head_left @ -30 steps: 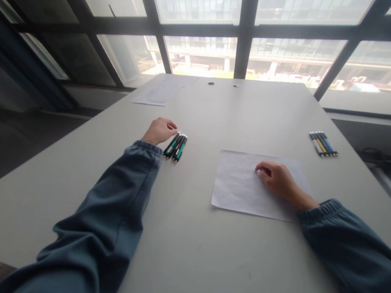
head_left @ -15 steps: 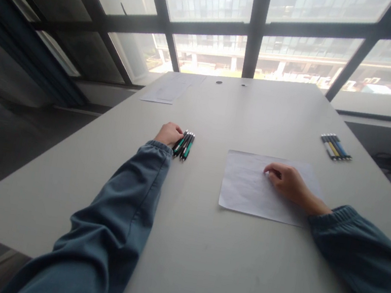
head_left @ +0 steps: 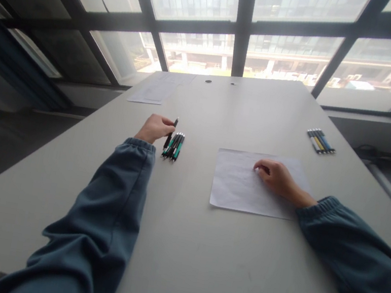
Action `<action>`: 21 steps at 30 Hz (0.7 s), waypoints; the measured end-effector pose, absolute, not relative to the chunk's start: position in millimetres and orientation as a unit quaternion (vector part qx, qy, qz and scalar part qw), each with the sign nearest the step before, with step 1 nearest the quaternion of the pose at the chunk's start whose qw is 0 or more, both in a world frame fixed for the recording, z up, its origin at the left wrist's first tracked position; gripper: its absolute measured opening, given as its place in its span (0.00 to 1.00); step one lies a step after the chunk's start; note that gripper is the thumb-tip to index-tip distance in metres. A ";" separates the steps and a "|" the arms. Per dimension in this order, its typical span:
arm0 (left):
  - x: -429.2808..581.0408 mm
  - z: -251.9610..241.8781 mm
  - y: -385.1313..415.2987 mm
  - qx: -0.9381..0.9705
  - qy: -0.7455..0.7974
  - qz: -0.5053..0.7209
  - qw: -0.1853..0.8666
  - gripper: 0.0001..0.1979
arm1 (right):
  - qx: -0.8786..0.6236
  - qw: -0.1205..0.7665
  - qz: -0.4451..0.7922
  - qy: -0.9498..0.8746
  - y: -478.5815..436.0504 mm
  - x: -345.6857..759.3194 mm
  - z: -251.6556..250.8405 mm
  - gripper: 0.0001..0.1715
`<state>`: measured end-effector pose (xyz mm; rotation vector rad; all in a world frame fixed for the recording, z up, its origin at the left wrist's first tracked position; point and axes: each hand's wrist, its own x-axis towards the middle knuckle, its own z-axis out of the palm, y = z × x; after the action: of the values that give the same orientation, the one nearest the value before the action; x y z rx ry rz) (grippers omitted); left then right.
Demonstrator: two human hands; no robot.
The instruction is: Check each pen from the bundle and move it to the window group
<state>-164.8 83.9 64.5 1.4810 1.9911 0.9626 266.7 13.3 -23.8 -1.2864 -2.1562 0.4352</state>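
Between thumb and fingers of my left hand [head_left: 156, 128], a dark pen [head_left: 168, 140] is pinched and held tilted. Just below and to its right lies a row of black and green pens [head_left: 173, 149], side by side on the white table [head_left: 179, 244]. My right hand [head_left: 275, 177] rests on a sheet of white paper [head_left: 233, 188], its fingers loosely curled in. No object shows in that hand, though the inside of its palm is hidden.
A second row of pens [head_left: 321, 141], with white, yellow and blue barrels, lies near the table's right edge. More paper sheets [head_left: 154, 90] are at the far left corner. A round table hole [head_left: 208, 81] sits near the back edge, before large windows.
My left hand has lifted one dark pen up from the left side of the row. The right hand stays on the paper. The whole view has shifted slightly.
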 end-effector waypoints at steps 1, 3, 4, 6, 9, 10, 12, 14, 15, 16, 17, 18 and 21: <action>-155.7 69.4 80.6 0.535 0.699 0.384 0.278 0.18 | -0.485 0.292 0.164 -0.808 13.2 266.4 -23.5 0.13; -133.3 77.7 72.2 0.547 0.646 0.405 0.345 0.19 | -0.487 0.289 0.162 -0.808 13.2 265.9 -23.0 0.13; -120.7 80.3 67.2 0.551 0.626 0.410 0.369 0.19 | -0.487 0.287 0.160 -0.809 13.1 265.6 -22.6 0.13; -94.3 81.3 56.4 0.559 0.582 0.417 0.418 0.20 | -0.482 0.287 0.157 -0.813 12.4 265.1 -21.3 0.13; -54.7 70.8 39.9 0.572 0.510 0.427 0.481 0.18 | -0.478 0.285 0.146 -0.818 10.3 264.0 -18.4 0.13; -42.1 64.7 34.5 0.568 0.486 0.441 0.497 0.17 | -0.473 0.285 0.141 -0.822 9.5 263.6 -17.3 0.14; -19.0 50.2 24.5 0.554 0.444 0.469 0.525 0.16 | -0.458 0.296 0.132 -0.828 8.0 262.9 -15.2 0.16; -0.6 35.5 16.0 0.555 0.410 0.499 0.525 0.14 | -0.450 0.332 0.137 -0.818 6.9 262.2 -13.4 0.17; 6.2 29.0 12.6 0.561 0.397 0.509 0.518 0.13 | -0.450 0.357 0.152 -0.804 6.5 261.8 -12.6 0.17; 11.4 23.4 9.7 0.563 0.389 0.524 0.507 0.13 | -0.449 0.380 0.176 -0.789 6.1 261.4 -12.1 0.17; 14.9 18.7 7.5 0.567 0.386 0.532 0.497 0.14 | -0.445 0.399 0.208 -0.774 5.9 260.8 -11.9 0.18; 16.9 14.9 5.8 0.574 0.387 0.535 0.485 0.15 | -0.439 0.412 0.244 -0.760 5.7 260.2 -12.0 0.20; 17.1 8.1 2.8 0.595 0.393 0.532 0.457 0.16 | -0.409 0.426 0.343 -0.731 6.0 257.7 -14.3 0.26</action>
<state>17.1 2.8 8.1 1.4654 0.9691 1.3118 257.7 6.0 -14.3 -1.0227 -1.8266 0.8569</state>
